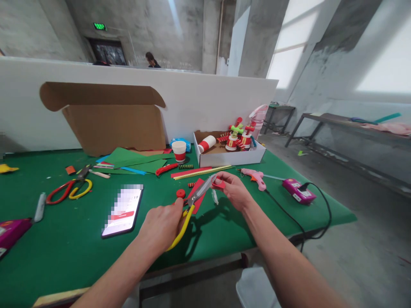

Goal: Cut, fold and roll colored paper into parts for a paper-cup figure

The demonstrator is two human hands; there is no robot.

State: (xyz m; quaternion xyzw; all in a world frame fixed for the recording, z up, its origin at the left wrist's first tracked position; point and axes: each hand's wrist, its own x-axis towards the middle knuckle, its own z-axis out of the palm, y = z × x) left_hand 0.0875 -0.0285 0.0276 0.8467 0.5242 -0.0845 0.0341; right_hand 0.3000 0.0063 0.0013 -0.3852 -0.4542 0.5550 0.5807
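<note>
My left hand [162, 229] is closed round the yellow handles of a pair of scissors [189, 209], whose blades point up and right. The blade tips meet a small red paper piece [219, 183] pinched in my right hand [234, 190]. Both hands hover above the front of the green table [80, 252]. A larger red paper sheet [196, 197] and a red round cap [180, 193] lie on the table just under the blades.
A phone [123, 210] lies left of my hands. Red and yellow scissors [69, 189] rest further left. A pink glue gun [253, 175], its cord and a pink box [298, 191] sit right. Behind stand a paper cup [179, 151], green sheets [135, 160], a white box of crafts [229, 149] and an open carton [105, 117].
</note>
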